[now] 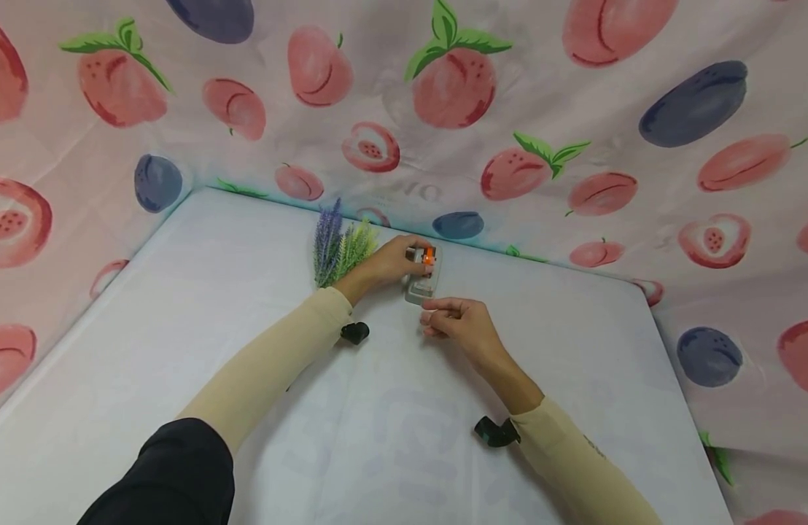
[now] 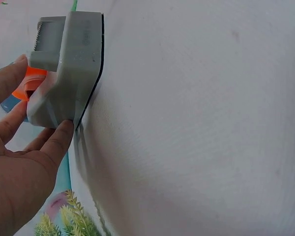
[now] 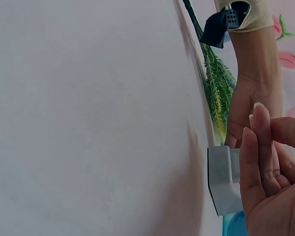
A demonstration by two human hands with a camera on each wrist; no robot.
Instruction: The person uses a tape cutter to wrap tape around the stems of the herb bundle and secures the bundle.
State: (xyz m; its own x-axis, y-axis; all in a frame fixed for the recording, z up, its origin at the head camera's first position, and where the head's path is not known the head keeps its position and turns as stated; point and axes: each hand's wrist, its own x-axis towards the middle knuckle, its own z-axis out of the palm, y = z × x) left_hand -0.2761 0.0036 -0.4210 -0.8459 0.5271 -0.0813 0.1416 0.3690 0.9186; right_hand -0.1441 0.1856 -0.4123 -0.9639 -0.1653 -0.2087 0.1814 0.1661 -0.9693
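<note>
A grey tape dispenser (image 1: 418, 292) with an orange core (image 1: 429, 255) stands near the back edge of the white table. My left hand (image 1: 392, 261) holds it from the left, thumb at the orange core and fingers along its side, as the left wrist view shows on the dispenser (image 2: 81, 64). Just in front of the dispenser's near end is my right hand (image 1: 468, 326). Thumb and fingertips of the right hand (image 3: 273, 191) come together in the right wrist view; I cannot tell whether clear tape lies between them.
Artificial purple and yellow-green flower sprigs (image 1: 341, 248) lie left of the dispenser, close by the left wrist. A fruit-print cloth (image 1: 391, 95) hangs behind the white table (image 1: 378, 437) and at its sides. Black devices hang below both sleeve cuffs.
</note>
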